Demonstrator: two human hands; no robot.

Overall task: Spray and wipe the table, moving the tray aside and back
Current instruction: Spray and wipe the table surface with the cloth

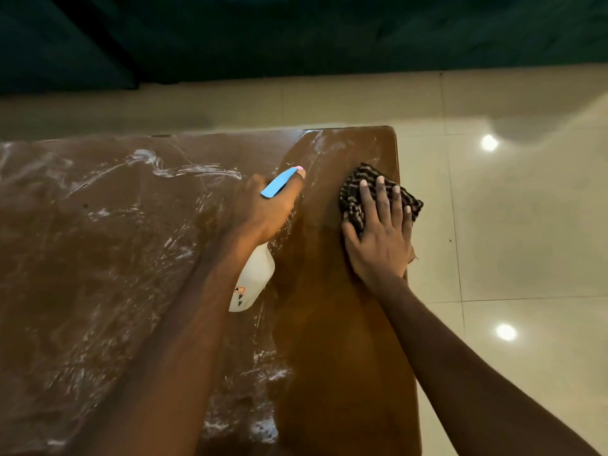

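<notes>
- Across the lower left and middle of the view, a brown wooden counter (345,340) was seen from above, with its far right corner rounded.
- Over the left and middle of the counter, white foamy streaks (158,169) and wet smears were spread; the strip along the right edge was seen smooth and glossy.
- Above the middle of the counter, a spray bottle (255,281) was gripped by the left hand (263,212), with the fingers curled round its neck.
- The bottle's white body was tilted back under the wrist, and a small label was shown near its base.
- The bottle's blue spray head (278,187) was pointed away from the person, towards the far edge, with one fingertip laid at its tip.
- Near the far right corner, a dark checked cloth (358,189) was laid bunched on the counter, close to the right edge.
- The cloth was pressed down by the right hand (378,238), which was held flat with the fingers straight and spread; nothing was clutched by it.
- The two hands were kept near each other but apart, the left one just left of the cloth.
- Beyond and to the right of the counter, a pale tiled floor (510,241) was shown, with two round light reflections (489,143) on it.
- Along the top of the view, dark green fabric (296,34) was seen; what it belonged to could not be told.
</notes>
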